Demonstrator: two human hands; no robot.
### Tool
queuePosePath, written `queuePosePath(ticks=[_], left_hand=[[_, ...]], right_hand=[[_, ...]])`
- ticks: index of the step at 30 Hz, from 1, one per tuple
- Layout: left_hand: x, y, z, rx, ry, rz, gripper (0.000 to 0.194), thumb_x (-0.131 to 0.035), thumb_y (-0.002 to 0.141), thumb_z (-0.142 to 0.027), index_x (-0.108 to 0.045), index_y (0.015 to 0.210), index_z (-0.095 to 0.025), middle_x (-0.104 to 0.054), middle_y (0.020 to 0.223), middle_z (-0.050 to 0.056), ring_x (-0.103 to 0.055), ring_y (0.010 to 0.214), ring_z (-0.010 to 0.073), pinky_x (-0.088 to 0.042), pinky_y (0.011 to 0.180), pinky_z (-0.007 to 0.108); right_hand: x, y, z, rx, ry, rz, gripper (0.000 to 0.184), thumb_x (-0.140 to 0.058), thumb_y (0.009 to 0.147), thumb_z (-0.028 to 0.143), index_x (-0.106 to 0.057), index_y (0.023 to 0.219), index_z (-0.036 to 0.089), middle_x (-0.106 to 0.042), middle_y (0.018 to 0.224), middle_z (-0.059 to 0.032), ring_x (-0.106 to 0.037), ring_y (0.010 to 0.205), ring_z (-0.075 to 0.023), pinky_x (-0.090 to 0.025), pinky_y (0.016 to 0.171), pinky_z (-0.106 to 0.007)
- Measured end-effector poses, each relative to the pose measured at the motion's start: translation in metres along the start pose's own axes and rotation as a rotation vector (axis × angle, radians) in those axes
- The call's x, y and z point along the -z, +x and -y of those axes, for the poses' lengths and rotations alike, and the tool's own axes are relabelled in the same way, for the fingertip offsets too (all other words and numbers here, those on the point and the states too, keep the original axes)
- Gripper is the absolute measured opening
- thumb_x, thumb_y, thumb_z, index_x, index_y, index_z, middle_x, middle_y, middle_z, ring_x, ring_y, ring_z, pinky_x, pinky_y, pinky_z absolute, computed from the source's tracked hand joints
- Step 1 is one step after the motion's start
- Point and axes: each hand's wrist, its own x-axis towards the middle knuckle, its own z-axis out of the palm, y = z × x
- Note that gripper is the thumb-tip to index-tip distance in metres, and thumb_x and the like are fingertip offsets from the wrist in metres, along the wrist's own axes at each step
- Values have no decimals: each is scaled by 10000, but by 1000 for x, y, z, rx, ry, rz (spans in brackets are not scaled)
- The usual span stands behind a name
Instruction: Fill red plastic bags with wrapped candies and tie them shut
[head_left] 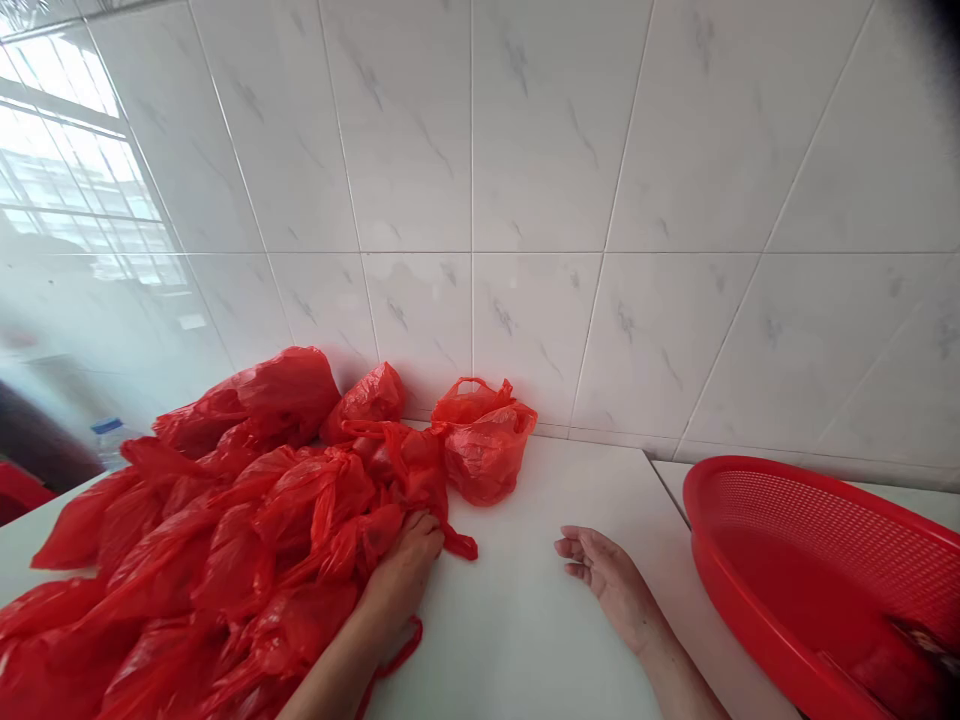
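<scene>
A heap of red plastic bags (225,540) is being touched at its right side by the left hand (405,572), though whether the plastic is being gripped cannot be told. The right hand (609,585) is being kept loosely open, empty, on the white table (525,640), apart from the heap and near a red basket (795,570) at the table's right edge. A separate red bag (484,447) is being left against the back edge, beside a tile wall (480,170).
</scene>
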Motion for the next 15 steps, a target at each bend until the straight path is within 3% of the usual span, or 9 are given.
queuePosePath(ticks=[2, 6, 9, 13, 15], left_hand=[[2, 2, 0, 3, 129, 139, 294, -350, 742, -42, -597, 703, -195, -592, 920, 62, -527, 905, 215, -417, 802, 308], [6, 2, -17, -17, 188, 131, 352, -357, 709, 10, -621, 800, -204, -600, 943, 50, -536, 945, 217, -353, 965, 387], [1, 1, -43, -84, 88, 129, 392, -416, 682, 9, -643, 903, -223, -618, 977, 43, -543, 991, 220, -339, 1004, 406], [-30, -1, -74, -103, -115, 256, 368, -512, 687, -56, -656, 982, -223, -630, 1078, 57, -559, 1033, 215, -441, 912, 336], [-52, -1, -82, -101, -171, 310, 378, -557, 681, -85, -664, 1011, -234, -615, 1165, 62, -551, 1093, 218, -426, 962, 347]], right_hand=[[0, 0, 1, -6, -7, 2, 384, -562, 839, 521, -670, 1028, 205, -672, 1006, -90, -567, 1028, -223, -442, 867, -367], [0, 1, 0, -11, -6, 2, 374, -569, 838, 512, -671, 1028, 207, -674, 1004, -88, -569, 1029, -220, -449, 860, -354], [1, 2, -2, -16, -18, -6, 373, -576, 836, 504, -667, 1036, 202, -673, 1017, -93, -572, 1036, -223, -455, 863, -355], [-1, 1, -3, -13, -62, -19, 371, -580, 836, 498, -661, 1042, 201, -671, 1019, -90, -574, 1045, -222, -458, 873, -354], [-2, 0, -4, -6, -84, -21, 379, -582, 833, 504, -660, 1043, 198, -672, 1013, -91, -576, 1043, -222, -461, 872, -352]])
